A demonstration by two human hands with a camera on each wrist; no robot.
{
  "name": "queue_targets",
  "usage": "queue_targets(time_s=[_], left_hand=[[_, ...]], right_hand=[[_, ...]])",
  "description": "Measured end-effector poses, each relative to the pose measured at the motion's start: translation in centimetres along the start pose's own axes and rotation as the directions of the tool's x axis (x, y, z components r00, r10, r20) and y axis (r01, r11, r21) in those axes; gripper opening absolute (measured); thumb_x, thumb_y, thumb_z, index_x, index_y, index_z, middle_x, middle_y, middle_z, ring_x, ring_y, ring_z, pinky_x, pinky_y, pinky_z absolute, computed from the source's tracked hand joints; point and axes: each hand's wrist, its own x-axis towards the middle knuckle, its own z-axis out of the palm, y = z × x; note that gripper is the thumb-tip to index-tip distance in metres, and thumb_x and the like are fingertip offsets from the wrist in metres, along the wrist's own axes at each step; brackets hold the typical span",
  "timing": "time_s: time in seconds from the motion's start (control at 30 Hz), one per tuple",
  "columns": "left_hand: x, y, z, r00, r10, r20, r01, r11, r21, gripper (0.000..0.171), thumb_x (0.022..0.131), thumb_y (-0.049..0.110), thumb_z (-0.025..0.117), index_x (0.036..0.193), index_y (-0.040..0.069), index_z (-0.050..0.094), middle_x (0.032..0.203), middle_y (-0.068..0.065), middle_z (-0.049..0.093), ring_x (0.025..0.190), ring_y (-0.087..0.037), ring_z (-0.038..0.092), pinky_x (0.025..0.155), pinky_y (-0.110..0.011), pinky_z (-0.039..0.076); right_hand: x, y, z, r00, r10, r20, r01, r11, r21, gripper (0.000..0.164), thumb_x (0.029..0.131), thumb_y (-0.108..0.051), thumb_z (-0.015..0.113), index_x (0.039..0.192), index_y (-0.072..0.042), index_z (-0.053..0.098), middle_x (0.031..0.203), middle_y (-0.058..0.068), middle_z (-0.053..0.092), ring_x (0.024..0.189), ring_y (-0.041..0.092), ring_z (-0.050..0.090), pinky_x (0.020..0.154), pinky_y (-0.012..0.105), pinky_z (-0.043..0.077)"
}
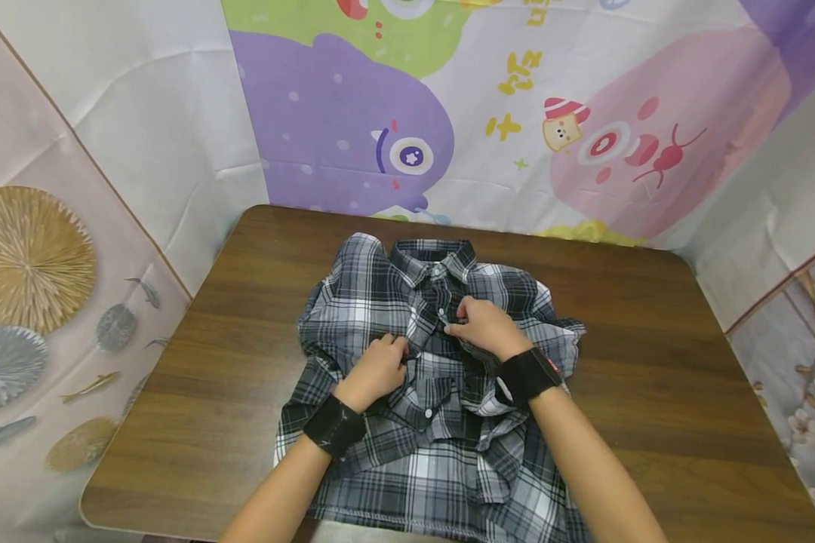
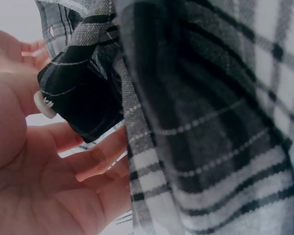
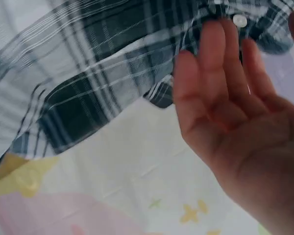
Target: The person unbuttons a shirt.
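A black, grey and white plaid shirt (image 1: pixel 407 483) lies front up, its collar (image 1: pixel 435 260) at the far end. Its upper front is drawn together, while the lower front is rumpled and parted. My left hand (image 1: pixel 378 369) pinches the front edge; in the left wrist view a white button (image 2: pixel 45 104) sits beside the thumb. Across the front, my right hand (image 1: pixel 489 328) reaches in at chest height. From the right wrist, its loosely bent fingers (image 3: pixel 213 54) touch the cloth close to a white button (image 3: pixel 240 20), with the thumb apart from them.
The shirt is spread on a brown wooden table (image 1: pixel 217 362). Behind the far edge hangs a cartoon-printed cloth (image 1: pixel 353 128), with pale patterned hangings at both sides. Black bands (image 1: pixel 530 375) wrap both wrists. The shirt's hem reaches the near table edge.
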Motion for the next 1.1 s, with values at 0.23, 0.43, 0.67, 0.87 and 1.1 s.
queue_targets(time_s=[0.23,0.43,0.67,0.87,1.1], left_hand=[[0.0,-0.1,0.4,1.0,0.003,0.012,-0.004,0.999,0.047,0.014,0.082,0.005,0.06,0.095,0.003,0.06,0.092,-0.015,0.056,0.078,-0.03,0.053,0.07,-0.04,0.047],[-0.1,0.0,0.3,1.0,-0.005,0.015,0.005,0.999,0.038,0.014,0.082,0.005,0.059,0.096,0.003,0.06,0.092,-0.015,0.056,0.078,-0.03,0.052,0.07,-0.039,0.046],[-0.2,0.0,0.1,1.0,-0.01,0.006,0.01,1.0,0.022,0.014,0.083,0.003,0.058,0.097,0.003,0.059,0.092,-0.015,0.056,0.077,-0.03,0.051,0.069,-0.039,0.046],[-0.3,0.0,0.2,1.0,-0.011,0.006,0.011,1.0,0.019,0.016,0.083,0.003,0.057,0.1,0.003,0.06,0.095,-0.016,0.057,0.08,-0.031,0.052,0.072,-0.04,0.046],[-0.2,0.1,0.2,0.999,-0.026,0.018,0.026,1.0,0.008,0.02,0.084,0.005,0.059,0.104,0.002,0.06,0.099,-0.017,0.057,0.083,-0.032,0.053,0.074,-0.041,0.047]], right_hand=[[2.2,-1.4,2.1,0.992,0.007,-0.124,-0.014,0.998,-0.053,0.037,0.085,-0.036,0.067,0.1,-0.005,0.055,0.083,0.009,0.06,0.066,0.021,0.056,0.058,0.032,0.043],[2.8,-1.8,3.3,0.971,-0.011,-0.237,-0.031,0.984,-0.173,0.035,0.083,-0.032,0.07,0.093,-0.001,0.059,0.077,0.012,0.062,0.066,0.027,0.061,0.057,0.039,0.049],[3.1,-1.6,3.4,0.961,-0.019,-0.277,-0.031,0.984,-0.173,0.017,0.089,-0.02,0.062,0.087,-0.004,0.066,0.083,0.015,0.068,0.073,0.033,0.065,0.062,0.044,0.052],[2.7,-1.3,3.0,0.945,-0.039,-0.323,0.004,0.994,-0.11,0.014,0.09,-0.016,0.06,0.084,-0.006,0.069,0.083,0.012,0.069,0.075,0.031,0.066,0.065,0.043,0.052],[2.2,-1.3,2.3,0.914,-0.08,-0.398,0.069,0.997,-0.041,0.012,0.089,-0.015,0.061,0.086,-0.006,0.068,0.083,0.01,0.07,0.074,0.028,0.065,0.066,0.04,0.051]])
